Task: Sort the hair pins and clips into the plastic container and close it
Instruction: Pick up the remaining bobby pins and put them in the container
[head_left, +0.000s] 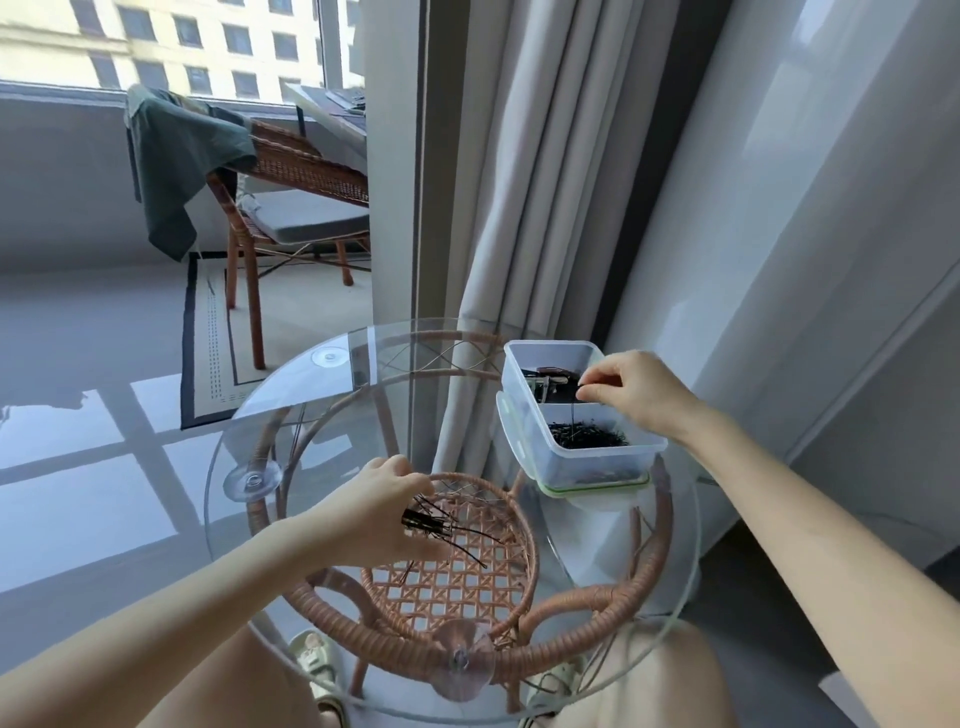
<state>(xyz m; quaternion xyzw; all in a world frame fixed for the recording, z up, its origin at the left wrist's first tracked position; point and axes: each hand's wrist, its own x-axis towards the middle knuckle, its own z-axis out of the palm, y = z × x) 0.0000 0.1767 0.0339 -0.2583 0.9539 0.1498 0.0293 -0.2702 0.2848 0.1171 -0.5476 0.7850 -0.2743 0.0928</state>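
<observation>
Fingers pinch one hair pin over the plastic container — right hand should release low — left hand clutches a bundle.

The clear plastic container sits open, upright on its green-rimmed lid. Its far compartment holds brown and black clips, and its near one holds a heap of black hair pins. A single pin hangs upright over that heap. Left of the container and nearer, a loose bunch of pins fans out.

Counter: round clear glass on rattan frame.
Far right: plastic container on its lid.
Middle: loose black hair pins.
</observation>
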